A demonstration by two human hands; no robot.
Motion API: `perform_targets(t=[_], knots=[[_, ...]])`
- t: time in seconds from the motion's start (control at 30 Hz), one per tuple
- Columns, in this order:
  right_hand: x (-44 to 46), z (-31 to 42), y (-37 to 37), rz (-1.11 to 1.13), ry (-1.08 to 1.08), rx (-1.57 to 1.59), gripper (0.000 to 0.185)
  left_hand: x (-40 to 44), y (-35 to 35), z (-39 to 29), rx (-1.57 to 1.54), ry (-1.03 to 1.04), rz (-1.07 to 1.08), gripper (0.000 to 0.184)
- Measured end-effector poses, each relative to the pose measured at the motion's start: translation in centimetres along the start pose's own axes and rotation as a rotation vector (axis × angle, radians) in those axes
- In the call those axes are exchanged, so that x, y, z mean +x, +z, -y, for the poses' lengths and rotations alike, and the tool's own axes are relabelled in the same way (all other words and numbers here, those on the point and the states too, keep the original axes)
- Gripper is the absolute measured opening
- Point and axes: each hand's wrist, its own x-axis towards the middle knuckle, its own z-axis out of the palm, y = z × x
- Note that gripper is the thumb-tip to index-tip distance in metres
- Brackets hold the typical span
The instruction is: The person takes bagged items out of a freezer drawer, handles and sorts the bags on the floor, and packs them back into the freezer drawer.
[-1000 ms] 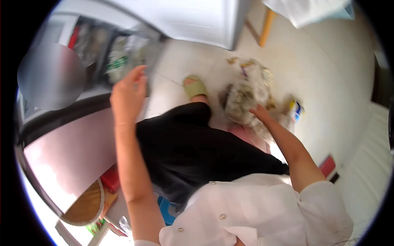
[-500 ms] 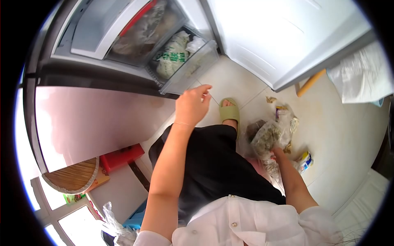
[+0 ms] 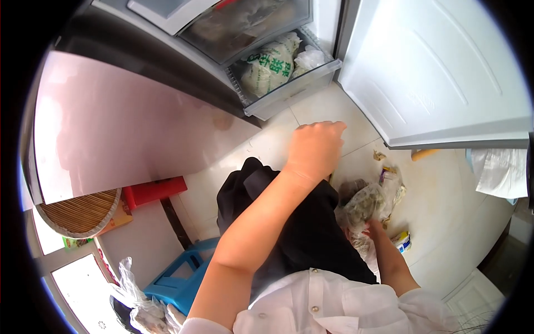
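My left hand (image 3: pixel 316 149) is in mid-air above the floor, back upward and fingers curled under, with nothing visible in it. My right hand (image 3: pixel 375 227), low at my right side, grips a clear plastic bag (image 3: pixel 364 205) whose contents look greyish-green. More plastic bags (image 3: pixel 394 192) lie on the floor just beyond it. Ahead, a transparent freezer drawer (image 3: pixel 300 89) is pulled out. Inside it sit a bag with green print (image 3: pixel 271 65) and a smaller white bag (image 3: pixel 310 57).
The white fridge door (image 3: pixel 428 72) stands wide at the right. A pinkish panel (image 3: pixel 122 128) runs along the left. Near it are a red box (image 3: pixel 156 192), a woven tray (image 3: pixel 83 214) and a blue plastic stool (image 3: pixel 181 278). A yellow-blue packet (image 3: pixel 401 241) lies by my right arm.
My left hand has moved right, its fingers now curled under. The view has shifted, so drawer and door appear farther right. The right hand still grips the bag.
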Motion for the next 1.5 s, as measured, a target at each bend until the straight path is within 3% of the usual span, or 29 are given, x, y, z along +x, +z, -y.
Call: perform_targets(t=[0.17, 0.27, 0.5, 0.6, 0.67, 0.7, 0.73, 0.8, 0.87, 0.97, 1.07, 1.2, 1.27, 1.33, 1.43, 1.5], knots=[[0.4, 0.2, -0.2, -0.069, 0.011, -0.134, 0.018, 0.2, -0.4, 0.1, 0.063, 0.0, -0.035, 0.025], [0.2, 1.0, -0.9, 0.043, 0.103, -0.165, 0.016, 0.2, -0.3, 0.1, 0.079, -0.012, -0.007, 0.025], [-0.1, 0.4, -0.7, -0.051, -0.02, -0.131, 0.025, 0.0, -0.2, 0.1, 0.082, -0.024, -0.013, 0.024], [0.5, -0.4, -1.4, 0.071, -0.045, -0.06, 0.02, -0.1, -0.3, 0.2, 0.138, -0.016, -0.028, 0.024], [8.9, -2.5, -6.4, 0.235, 0.073, -0.073, 0.016, -0.2, 0.3, 0.8, 0.181, 0.014, -0.083, 0.025], [3.6, -0.9, -3.7, 0.044, -0.059, -0.204, 0.017, -0.3, -0.1, 0.7, 0.211, -0.017, -0.083, 0.026], [2.3, -0.5, -3.3, 0.174, 0.021, -0.26, 0.022, -0.5, -0.5, 0.5, 0.238, -0.047, -0.068, 0.026], [-4.2, 1.9, -0.3, 0.072, 0.003, -0.354, 0.032, -0.6, -0.4, 1.2, 0.056, -0.019, -0.123, 0.026], [-2.7, 1.3, -1.4, 0.164, 0.016, -0.445, 0.039, -0.7, -0.7, 1.2, 0.054, -0.054, -0.07, 0.028], [-3.6, 1.1, -1.2, 0.073, -0.058, -0.548, 0.041, -0.6, -0.8, 1.3, 0.04, -0.04, -0.059, 0.027], [-3.2, -0.7, -1.5, 0.055, -0.159, -0.325, 0.041, -0.6, -0.5, 1.5, 0.02, -0.041, -0.055, 0.029], [-3.5, -1.1, -0.6, 0.031, -0.121, -0.111, 0.058, -0.4, -0.3, 1.6, 0.027, -0.011, -0.021, 0.031], [-3.9, -0.4, 0.2, -0.078, -0.26, -0.014, 0.077, -0.1, -0.4, 2.2, 0.034, 0.035, 0.063, 0.033], [-4.3, 1.2, 0.0, -0.03, -0.277, -0.064, 0.096, -0.1, 0.0, 2.6, -0.033, 0.057, 0.027, 0.03], [-3.9, 3.5, -0.1, 0.014, -0.09, -0.223, 0.079, -0.4, -0.2, 1.9, -0.033, 0.002, 0.066, 0.033], [-3.2, 3.7, -0.4, 0.082, -0.114, -0.264, 0.056, -0.4, 0.0, 2.5, -0.014, 0.01, 0.078, 0.033]])
